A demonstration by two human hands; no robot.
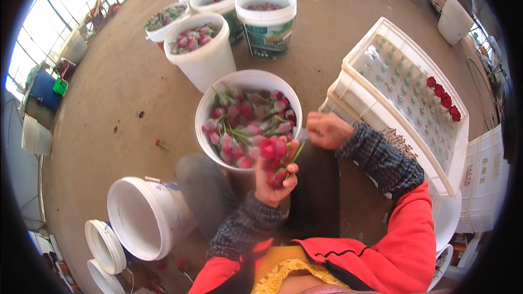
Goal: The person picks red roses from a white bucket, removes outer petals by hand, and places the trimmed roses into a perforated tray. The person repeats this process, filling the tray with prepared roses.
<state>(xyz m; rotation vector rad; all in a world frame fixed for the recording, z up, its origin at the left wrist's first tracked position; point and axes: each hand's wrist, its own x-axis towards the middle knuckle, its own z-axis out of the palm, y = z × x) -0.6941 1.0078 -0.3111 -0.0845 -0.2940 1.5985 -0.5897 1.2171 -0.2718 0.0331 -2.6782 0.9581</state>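
Note:
Low in the middle, my left hand is closed around several red roses with short green stems. They are held over the near rim of a white bucket. That bucket is filled with rosebuds, many in pale translucent sleeves. Just right of the bucket rim is my right hand, its fingers drawn together. A pale, see-through bit shows by its fingertips, too blurred to name. Right of that hand stands a white plastic crate, its top a pale panel with rows of small green-rimmed holes. Several red roses stand along its far right side.
Several buckets of roses are grouped at the back, among them a white one and a green-and-white one. White buckets lie tipped at the lower left. A small rose lies on the brown floor. Another white crate stands far right.

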